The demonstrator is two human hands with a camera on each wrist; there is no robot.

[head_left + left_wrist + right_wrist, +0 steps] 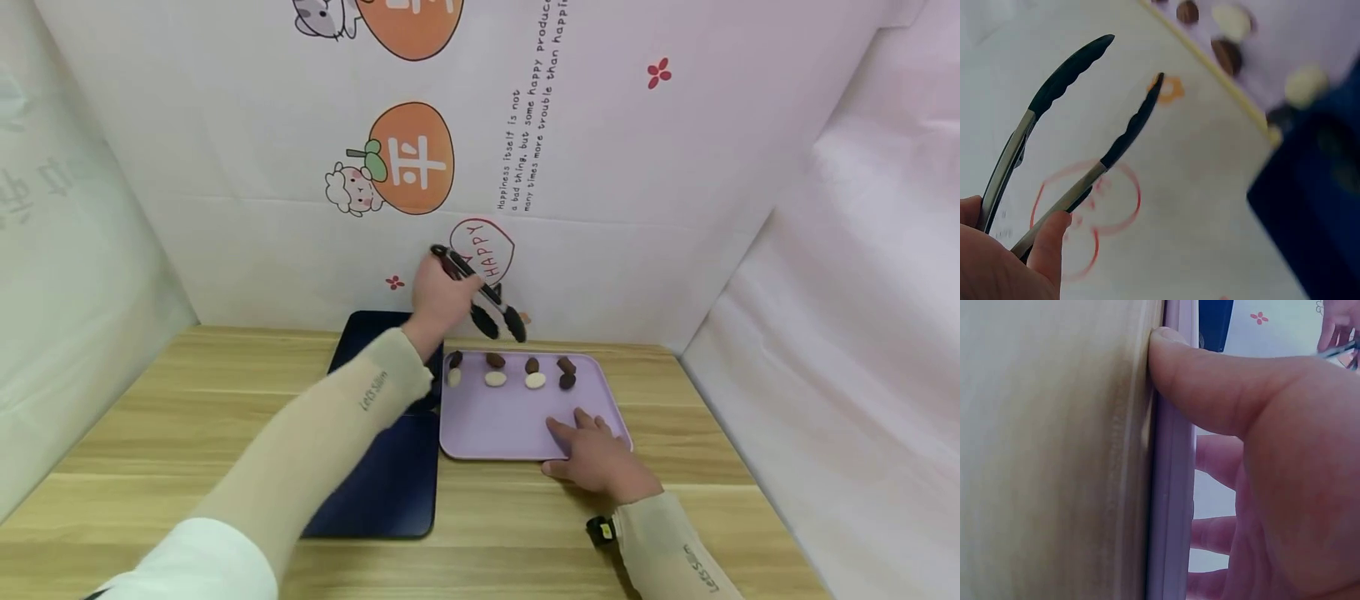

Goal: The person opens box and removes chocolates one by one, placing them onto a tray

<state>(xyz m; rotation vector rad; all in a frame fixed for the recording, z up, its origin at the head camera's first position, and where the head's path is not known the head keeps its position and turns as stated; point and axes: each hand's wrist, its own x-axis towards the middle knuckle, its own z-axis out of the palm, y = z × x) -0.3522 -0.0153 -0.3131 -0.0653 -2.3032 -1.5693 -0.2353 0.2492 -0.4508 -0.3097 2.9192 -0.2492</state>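
Note:
My left hand (442,292) grips a pair of black-tipped metal tongs (491,292) in the air behind the purple tray. Apart and with nothing between them, the tongs' dark scalloped tips (1138,122) show in the left wrist view. My right hand (600,454) holds the front right rim of the purple tray (495,433), its thumb (1197,381) against the outer edge and its fingers over the inside. Along the tray's back lie several small brown pieces (495,360) and white oval pieces (535,381); their kind is unclear.
Left of the purple tray lies a dark blue tray (390,492), with another dark blue panel or tray (367,333) behind it, partly hidden by my left arm. A printed white sheet (600,250) stands upright behind the wooden table (150,433). White sheets hang at both sides.

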